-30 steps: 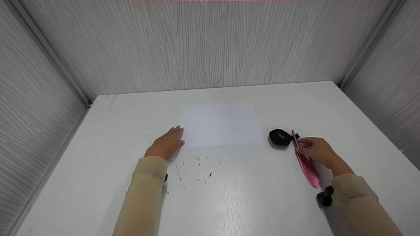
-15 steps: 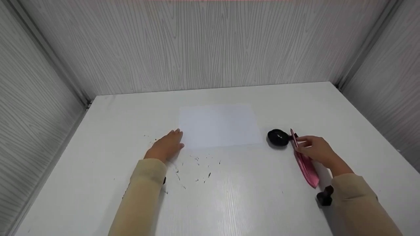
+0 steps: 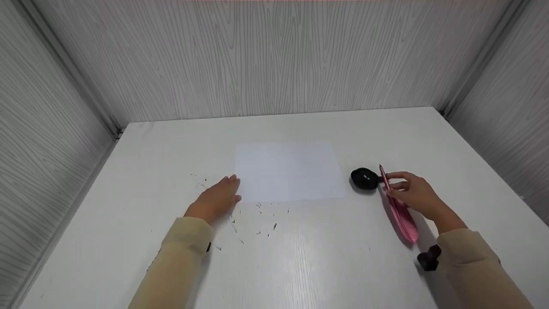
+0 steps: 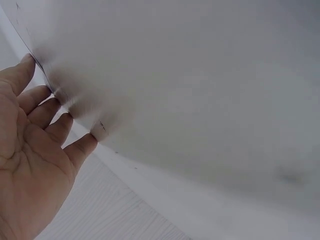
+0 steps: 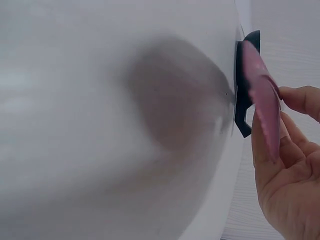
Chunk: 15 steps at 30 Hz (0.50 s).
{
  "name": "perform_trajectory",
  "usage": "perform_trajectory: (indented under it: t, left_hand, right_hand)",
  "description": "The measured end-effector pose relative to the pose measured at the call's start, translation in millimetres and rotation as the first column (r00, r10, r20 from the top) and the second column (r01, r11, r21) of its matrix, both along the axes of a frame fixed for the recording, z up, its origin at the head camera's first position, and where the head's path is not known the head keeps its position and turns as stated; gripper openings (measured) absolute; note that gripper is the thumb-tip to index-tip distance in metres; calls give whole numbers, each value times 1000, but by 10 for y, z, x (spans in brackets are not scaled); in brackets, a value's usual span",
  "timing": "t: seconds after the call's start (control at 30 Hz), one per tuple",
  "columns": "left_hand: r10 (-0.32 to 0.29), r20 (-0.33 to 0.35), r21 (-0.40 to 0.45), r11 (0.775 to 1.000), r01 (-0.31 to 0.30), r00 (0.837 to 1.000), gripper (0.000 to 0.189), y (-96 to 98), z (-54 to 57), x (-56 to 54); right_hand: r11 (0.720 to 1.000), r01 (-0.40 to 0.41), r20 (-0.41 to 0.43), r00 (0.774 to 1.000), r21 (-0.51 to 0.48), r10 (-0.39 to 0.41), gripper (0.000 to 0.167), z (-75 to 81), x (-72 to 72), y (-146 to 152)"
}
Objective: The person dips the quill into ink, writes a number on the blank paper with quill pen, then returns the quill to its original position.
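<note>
A white sheet of paper (image 3: 289, 171) lies flat on the white table. My left hand (image 3: 215, 199) rests palm down at its left edge, fingers extended and fingertips on the surface. To the right, my right hand (image 3: 411, 195) pinches a pink quill-shaped pen (image 3: 402, 219) between thumb and fingers. Its slender pointed end faces away from me and its broad leaf-like end faces toward me. Beside that slender end sits a glossy black oval thing (image 3: 364, 178) with a short stem, partly behind the pen. In the right wrist view, the pink pen (image 5: 266, 100) overlaps a black part (image 5: 242, 95).
Dark specks and scratches (image 3: 275, 226) mark the table in front of the paper. A grey wood-grain wall (image 3: 274, 56) closes off the back, with similar walls at left and right. Black wrist cameras (image 3: 429, 257) hang under the sleeves.
The paper has slid a little toward me, and my left hand has moved the same way. My right hand has raised the pink pen slightly; its shadow now shows apart.
</note>
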<state>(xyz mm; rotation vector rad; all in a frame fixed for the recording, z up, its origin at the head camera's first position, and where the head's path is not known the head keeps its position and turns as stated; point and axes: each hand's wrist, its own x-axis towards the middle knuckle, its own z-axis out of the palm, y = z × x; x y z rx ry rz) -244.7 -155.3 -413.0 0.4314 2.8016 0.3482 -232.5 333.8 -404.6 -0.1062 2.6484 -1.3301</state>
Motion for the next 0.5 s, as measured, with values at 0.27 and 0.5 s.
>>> perform_trajectory:
  t: [0.27, 0.5]
  left_hand:
    - [-16, -25, -4, 1000, 16, 1000, 57, 21, -6, 131]
    - [-16, 3, 18, 1000, 16, 1000, 58, 13, -6, 208]
  right_hand:
    - [995, -87, -45, 995, -40, 85, 38, 60, 51, -28]
    - [990, -131, -81, 989, -48, 127, 38, 114, 98, -103]
